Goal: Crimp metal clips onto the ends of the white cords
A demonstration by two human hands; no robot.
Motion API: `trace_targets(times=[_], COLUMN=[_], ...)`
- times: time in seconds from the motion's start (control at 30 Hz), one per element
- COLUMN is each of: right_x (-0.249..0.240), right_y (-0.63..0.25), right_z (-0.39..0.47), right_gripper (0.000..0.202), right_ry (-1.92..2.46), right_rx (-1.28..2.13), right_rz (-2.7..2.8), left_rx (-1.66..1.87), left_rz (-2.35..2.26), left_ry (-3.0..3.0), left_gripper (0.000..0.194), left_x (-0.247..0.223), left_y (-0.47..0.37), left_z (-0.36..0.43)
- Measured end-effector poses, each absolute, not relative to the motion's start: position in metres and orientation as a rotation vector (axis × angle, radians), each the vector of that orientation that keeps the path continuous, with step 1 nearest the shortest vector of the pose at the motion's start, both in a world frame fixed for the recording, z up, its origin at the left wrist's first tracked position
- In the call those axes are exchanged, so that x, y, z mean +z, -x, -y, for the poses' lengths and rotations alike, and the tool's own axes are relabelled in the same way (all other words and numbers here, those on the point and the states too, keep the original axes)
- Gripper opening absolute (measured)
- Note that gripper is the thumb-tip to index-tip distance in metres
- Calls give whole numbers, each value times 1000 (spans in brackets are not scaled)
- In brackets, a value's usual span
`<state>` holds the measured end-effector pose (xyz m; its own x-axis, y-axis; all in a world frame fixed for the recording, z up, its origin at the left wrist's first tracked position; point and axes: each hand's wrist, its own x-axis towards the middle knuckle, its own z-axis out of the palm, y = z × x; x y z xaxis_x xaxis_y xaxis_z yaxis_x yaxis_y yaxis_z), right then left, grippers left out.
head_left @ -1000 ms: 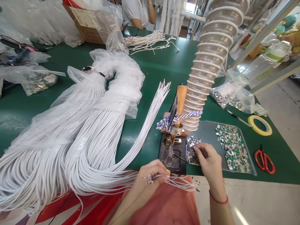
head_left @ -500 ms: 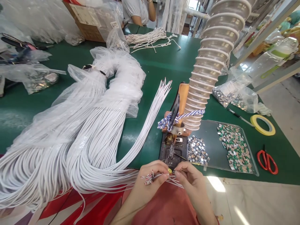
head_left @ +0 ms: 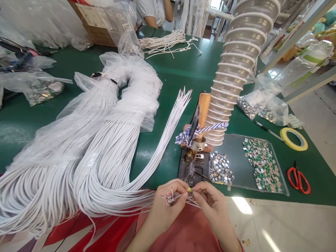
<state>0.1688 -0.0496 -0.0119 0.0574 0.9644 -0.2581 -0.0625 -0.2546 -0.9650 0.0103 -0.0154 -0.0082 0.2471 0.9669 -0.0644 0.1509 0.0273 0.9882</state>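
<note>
My left hand point(head_left: 166, 199) is closed round several white cables, whose short red-tipped wire ends point(head_left: 169, 198) stick out over the back of the fingers. Its thumb and forefinger meet my right hand point(head_left: 211, 201) at a small yellow piece point(head_left: 189, 190). The right thumb and forefinger are pinched together there; whatever lies between them is too small and hidden to name. Just beyond both hands stands a dark metal base point(head_left: 183, 171) bearing a wooden-handled tool point(head_left: 204, 108) tied with blue-and-white striped cloth point(head_left: 183, 137). A thick bundle of white cables point(head_left: 110, 150) lies to the left.
Right of the base, a tray point(head_left: 236, 140) holds metal connectors point(head_left: 221, 168) and small green-and-metal parts point(head_left: 265, 168). Red-handled scissors point(head_left: 298, 180), yellow tape point(head_left: 294, 139) and a pen point(head_left: 269, 130) lie beyond. A ribbed clear hose point(head_left: 231, 70) rises behind the base. Another person point(head_left: 153, 14) sits opposite.
My right fingertips have moved slightly left, closer against the left fingertips and the yellow piece. The left hand has turned a little, shifting the wire ends rightward.
</note>
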Motion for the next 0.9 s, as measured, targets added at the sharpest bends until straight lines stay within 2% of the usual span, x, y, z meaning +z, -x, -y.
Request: trace_targets(times=[0.47,0.73,0.8,0.9], right_x=[-11,-6,-2,1], right_y=[-168,-187,-193,-192], right_z=[51,48,46,46], right_gripper=[21,22,31,28], right_ry=[1445,1535,1520,1534], right_rx=[1338,940,943,985], right_rz=[1110,1246,1303,1323], left_rx=[888,940,942,934], left_rz=[-1159,-1182,-1188,-1183], left_ry=[-1405,-1495,-1514,-1558], left_gripper=[20,20,20,21], left_x=[-6,-4,-4,-5], left_y=[-10,-9,-9,-10], left_z=[16,12,11,10])
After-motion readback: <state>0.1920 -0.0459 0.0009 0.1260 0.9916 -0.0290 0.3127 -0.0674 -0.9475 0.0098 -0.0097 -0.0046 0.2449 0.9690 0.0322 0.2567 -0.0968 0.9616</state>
